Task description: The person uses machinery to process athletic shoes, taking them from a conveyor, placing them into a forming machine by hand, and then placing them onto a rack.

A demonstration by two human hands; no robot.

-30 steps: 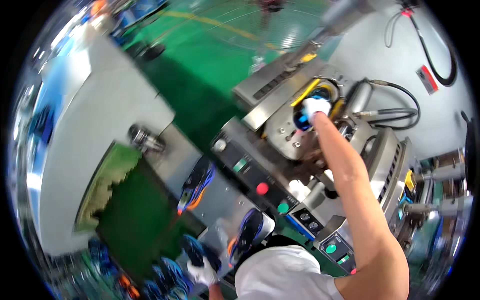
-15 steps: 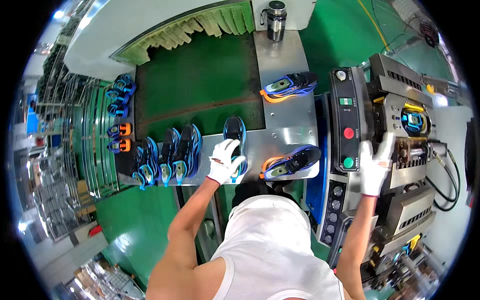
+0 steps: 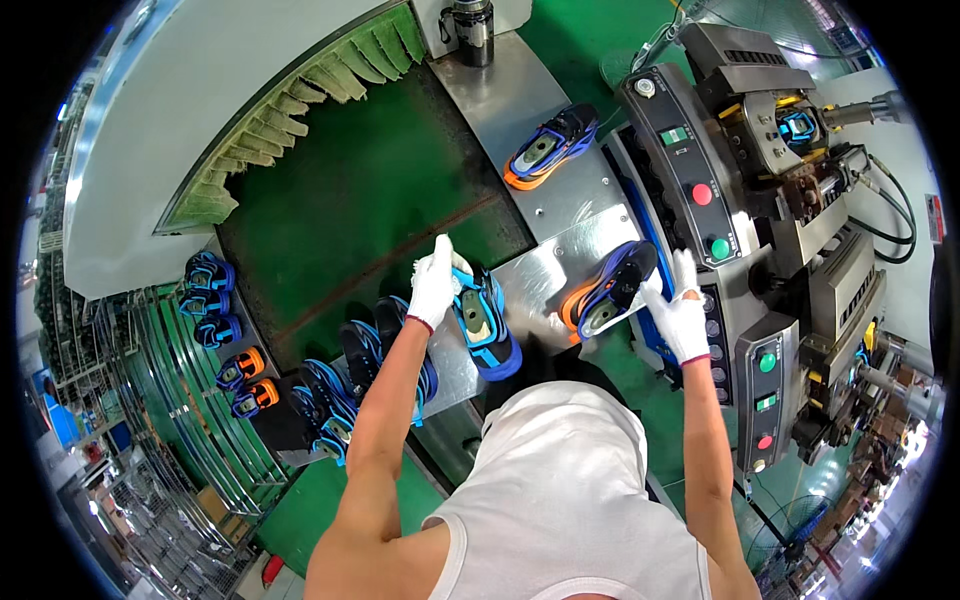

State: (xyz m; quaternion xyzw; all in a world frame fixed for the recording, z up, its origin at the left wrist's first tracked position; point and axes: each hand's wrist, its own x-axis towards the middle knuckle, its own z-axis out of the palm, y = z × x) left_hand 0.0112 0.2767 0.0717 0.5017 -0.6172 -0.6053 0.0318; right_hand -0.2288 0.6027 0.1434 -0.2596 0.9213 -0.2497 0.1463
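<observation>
My left hand (image 3: pixel 434 284), in a white glove, is closed on the far end of a black and blue shoe (image 3: pixel 484 328) with a greenish last inside. That shoe stands at the near edge of the metal table (image 3: pixel 535 275). Fingers apart, my gloved right hand (image 3: pixel 679 318) is beside a black and blue shoe with an orange end (image 3: pixel 612 288); its thumb reaches toward the shoe's side, and I cannot tell whether they touch. Several black and blue shoes (image 3: pixel 330 400) stand in a row at left, partly hidden by my left forearm. Another orange-ended shoe (image 3: pixel 552 147) lies farther back.
A pressing machine (image 3: pixel 800 130) with a button panel (image 3: pixel 690 165) is on the right. A dark conveyor bed (image 3: pixel 350 210) runs under a fringed curtain (image 3: pixel 300 110). A metal flask (image 3: pixel 472 32) stands at the back. Smaller blue and orange shoes (image 3: pixel 245 370) sit beside a rail rack (image 3: pixel 185 390) at left.
The view has turned. My right hand has moved from the machine to beside the near orange-ended shoe. My left hand has shifted to the far end of its shoe, which now lies turned differently.
</observation>
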